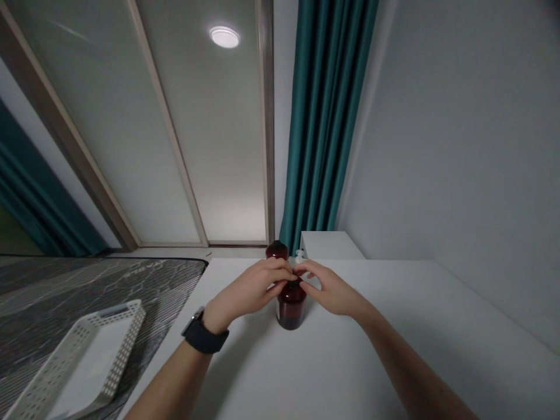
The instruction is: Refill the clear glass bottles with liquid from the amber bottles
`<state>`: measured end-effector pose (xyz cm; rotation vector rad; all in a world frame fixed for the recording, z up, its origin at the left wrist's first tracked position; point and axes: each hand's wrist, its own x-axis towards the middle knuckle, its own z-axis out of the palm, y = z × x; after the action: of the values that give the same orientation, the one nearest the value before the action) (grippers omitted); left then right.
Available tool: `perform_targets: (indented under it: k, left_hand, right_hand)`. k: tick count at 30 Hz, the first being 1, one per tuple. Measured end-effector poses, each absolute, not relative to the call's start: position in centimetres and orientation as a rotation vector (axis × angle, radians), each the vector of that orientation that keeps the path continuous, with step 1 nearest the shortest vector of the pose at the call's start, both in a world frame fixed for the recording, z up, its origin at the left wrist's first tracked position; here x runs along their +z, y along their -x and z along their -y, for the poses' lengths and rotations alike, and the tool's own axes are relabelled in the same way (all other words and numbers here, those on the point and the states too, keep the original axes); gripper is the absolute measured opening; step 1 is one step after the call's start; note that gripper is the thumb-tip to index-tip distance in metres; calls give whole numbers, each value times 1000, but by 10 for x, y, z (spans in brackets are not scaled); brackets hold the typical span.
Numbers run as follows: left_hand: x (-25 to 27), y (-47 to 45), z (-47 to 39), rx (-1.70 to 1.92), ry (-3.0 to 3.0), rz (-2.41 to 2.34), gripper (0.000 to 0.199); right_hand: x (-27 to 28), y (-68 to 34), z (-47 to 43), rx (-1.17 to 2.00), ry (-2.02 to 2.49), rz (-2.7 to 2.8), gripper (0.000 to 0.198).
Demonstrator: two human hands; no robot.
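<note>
A brown glass bottle [291, 309] stands upright on the white table, between my hands. My left hand [265, 281], with a dark watch on its wrist, has thumb and fingers closed at the bottle's dark top. From the other side, my right hand [329, 286] curls its thumb and fingers round the same top. The fingers partly hide the neck, so the exact grip there is unclear. Just behind is a second brown bottle [276, 250] with a dark top, its lower part covered by my left hand. A small whitish object [300, 255] shows beyond my right fingertips.
The white table [350, 367] reaches to a grey wall on the right. A white box-like surface [330, 242] is at its far edge. To the left, a white perforated basket [83, 361] lies on a grey patterned surface [166, 291]. Teal curtains [328, 116] hang behind.
</note>
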<state>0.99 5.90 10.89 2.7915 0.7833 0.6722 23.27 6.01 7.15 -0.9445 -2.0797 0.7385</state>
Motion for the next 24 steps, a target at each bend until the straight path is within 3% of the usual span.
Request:
perform_targets:
  k: [8, 14, 20, 24]
  left_hand:
    - [109, -7, -57, 665, -2829, -827, 26]
    - [110, -3, -59, 635, -2816, -863, 32]
    - [112, -2, -60, 662, -2804, -845, 29]
    - [112, -1, -61, 676, -2824, -865, 33]
  right_hand:
    - [72, -230, -63, 1086, 845, 1814, 35]
    - [72, -229, -62, 994, 897, 1824, 30]
    - [74, -228, -60, 1062, 850, 1850, 39]
    - [73, -227, -60, 994, 914, 1835, 30]
